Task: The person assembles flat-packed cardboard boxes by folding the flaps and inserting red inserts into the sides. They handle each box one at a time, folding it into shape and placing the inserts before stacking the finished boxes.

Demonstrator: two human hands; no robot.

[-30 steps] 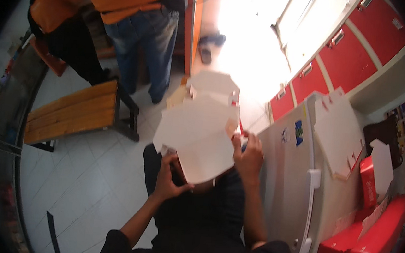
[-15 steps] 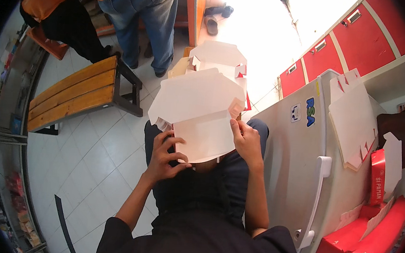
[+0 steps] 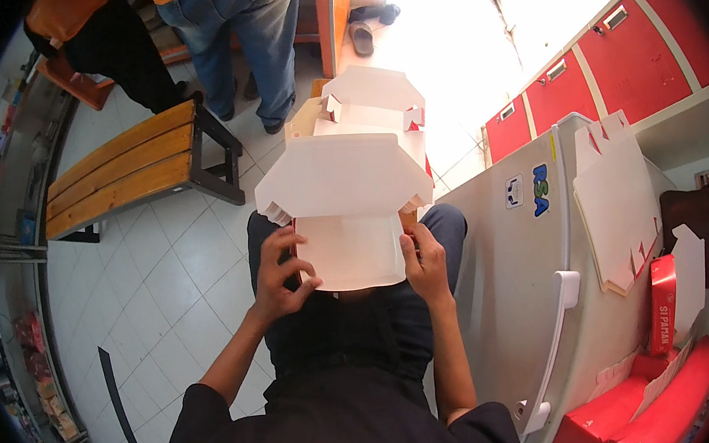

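A cardboard box [image 3: 352, 251], white inside with a little red outside, rests over my lap. Its lid panel [image 3: 346, 174] is raised at the far side, with folded flaps at both corners. My left hand [image 3: 282, 274] holds the left side wall, fingers curled at the edge and thumb by the near left corner. At the right wall, my right hand [image 3: 424, 261] grips with the thumb on the inner face and the other fingers outside. Just beyond stands another white-lined box [image 3: 374, 88] with its lid up.
To my right is a white fridge [image 3: 511, 260] with flat white cardboard blanks [image 3: 613, 206] beside it and red boxes [image 3: 639, 440]. Red lockers [image 3: 630, 60] line the far right. A wooden bench [image 3: 127, 168] stands left; two people [image 3: 227, 33] are beyond it.
The box's front and side walls stand more upright, and its base shows squarer. My left fingers have shifted slightly up and away from the near edge. The view has tilted slightly.
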